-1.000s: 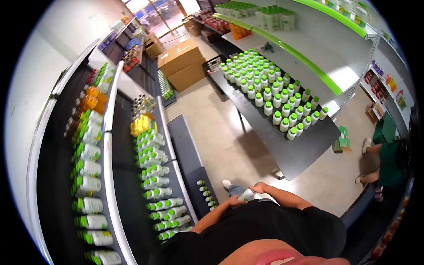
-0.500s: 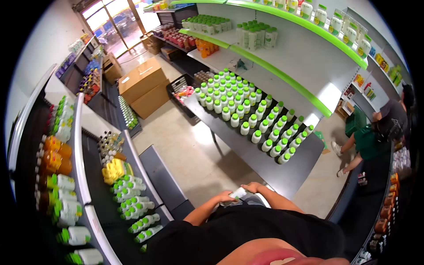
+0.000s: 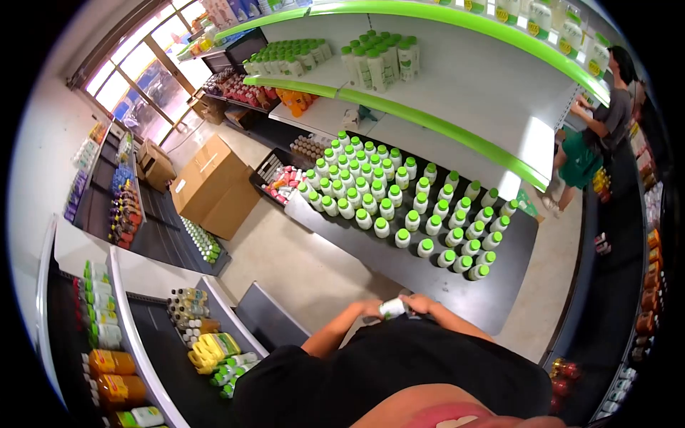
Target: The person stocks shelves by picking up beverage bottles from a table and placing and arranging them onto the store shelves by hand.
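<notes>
Close to my body, a white bottle (image 3: 392, 308) with a patch of green lies sideways between my hands. My left hand (image 3: 368, 309) is closed around its left end. My right hand (image 3: 419, 303) is closed at the other end, where something dark shows by the fingers; I cannot make out what it is. In front of my hands is a dark grey table (image 3: 457, 299). Rows of white bottles with green caps (image 3: 403, 237) stand upright on it, densest on its far left part.
Behind the table rises a white shelf (image 3: 457, 107) with green edges, holding more bottles. A black crate (image 3: 270, 170) of small items sits beyond the table's left end. A large cardboard box (image 3: 214, 187) is on the floor at left. Two people (image 3: 606, 121) stand at the far right.
My view has turned, and the table sits lower in it. The bottle stays between my hands, its side now clearer. At right, a person who was bending is now upright, and a second shows.
</notes>
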A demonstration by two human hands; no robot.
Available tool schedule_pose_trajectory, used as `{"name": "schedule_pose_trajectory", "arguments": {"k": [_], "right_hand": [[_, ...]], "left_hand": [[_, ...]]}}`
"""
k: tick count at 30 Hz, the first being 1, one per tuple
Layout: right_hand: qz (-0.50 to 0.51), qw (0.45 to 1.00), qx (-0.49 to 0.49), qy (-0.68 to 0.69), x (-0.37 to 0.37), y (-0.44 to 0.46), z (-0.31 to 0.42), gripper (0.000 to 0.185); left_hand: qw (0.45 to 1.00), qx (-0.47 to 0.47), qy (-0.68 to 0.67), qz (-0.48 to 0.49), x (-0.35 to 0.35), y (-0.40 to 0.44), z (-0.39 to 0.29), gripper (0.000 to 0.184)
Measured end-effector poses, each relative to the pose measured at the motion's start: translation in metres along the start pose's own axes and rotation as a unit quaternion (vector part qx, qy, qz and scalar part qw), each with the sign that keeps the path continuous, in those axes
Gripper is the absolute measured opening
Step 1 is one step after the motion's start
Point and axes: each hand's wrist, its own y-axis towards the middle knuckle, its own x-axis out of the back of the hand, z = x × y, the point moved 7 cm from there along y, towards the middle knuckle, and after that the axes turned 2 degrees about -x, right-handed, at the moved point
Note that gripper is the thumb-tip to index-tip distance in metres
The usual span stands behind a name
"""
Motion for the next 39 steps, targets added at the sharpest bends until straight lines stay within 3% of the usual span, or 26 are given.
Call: {"name": "schedule_pose_trajectory", "arguments": {"k": [2, 4, 6, 8, 12, 14, 18, 22, 24, 26, 28, 30, 32, 35, 39], "right_hand": [[-0.071, 0.99, 0.033, 0.115, 0.023, 0.016, 0.032, 0.072], [-0.073, 0.98, 0.03, 0.185, 0.046, 0.023, 0.071, 0.065], [-0.087, 0.973, 0.066, 0.204, 0.068, 0.034, 0.109, 0.055], [-0.075, 0.954, 0.135, 0.257, 0.09, 0.043, 0.153, 0.05], [-0.036, 0.939, 0.105, 0.325, 0.129, 0.055, 0.208, 0.047], [-0.033, 0.895, 0.108, 0.431, 0.147, 0.051, 0.238, 0.047], [-0.01, 0.812, 0.221, 0.539, 0.179, 0.049, 0.284, 0.046], [-0.191, 0.832, 0.3, 0.426, 0.233, 0.051, 0.332, 0.06], [-0.305, 0.834, 0.267, 0.375, 0.276, 0.055, 0.359, 0.057], [-0.435, 0.837, 0.205, 0.263, 0.326, 0.062, 0.375, 0.051], [-0.523, 0.778, 0.204, 0.281, 0.365, 0.051, 0.402, 0.048], [-0.576, 0.765, 0.152, 0.246, 0.399, 0.043, 0.422, 0.05], [-0.657, 0.708, 0.208, 0.155, 0.432, 0.037, 0.449, 0.049], [-0.713, 0.672, 0.192, 0.061, 0.478, 0.045, 0.476, 0.048], [-0.705, 0.677, 0.199, 0.075, 0.53, 0.089, 0.489, 0.051]], "left_hand": [[0.994, -0.005, 0.07, -0.088, 0.062, -0.015, -0.016, 0.052], [0.996, 0.057, 0.043, -0.057, 0.107, -0.027, -0.014, 0.059], [0.995, 0.03, 0.019, -0.097, 0.158, -0.058, -0.059, 0.062], [0.991, 0.03, 0.018, -0.129, 0.2, -0.066, -0.056, 0.063], [0.985, 0.057, 0.054, -0.152, 0.286, -0.104, -0.118, 0.054], [0.987, 0.031, 0.069, -0.139, 0.33, -0.106, -0.137, 0.053], [0.994, -0.011, 0.032, -0.106, 0.423, -0.1, -0.189, 0.054], [0.965, -0.145, 0.021, -0.218, 0.503, -0.063, -0.235, 0.053], [0.949, -0.113, 0.139, -0.259, 0.528, -0.049, -0.27, 0.051], [0.914, -0.154, 0.205, -0.315, 0.544, -0.028, -0.287, 0.052], [0.887, -0.219, 0.216, -0.345, 0.563, -0.014, -0.308, 0.056], [0.859, -0.297, 0.167, -0.382, 0.588, -0.001, -0.324, 0.059], [0.841, -0.323, 0.169, -0.4, 0.612, 0.002, -0.34, 0.074], [0.791, -0.363, 0.183, -0.458, 0.647, 0.007, -0.352, 0.084], [0.802, -0.346, 0.142, -0.466, 0.682, 0.031, -0.335, 0.084]]}}
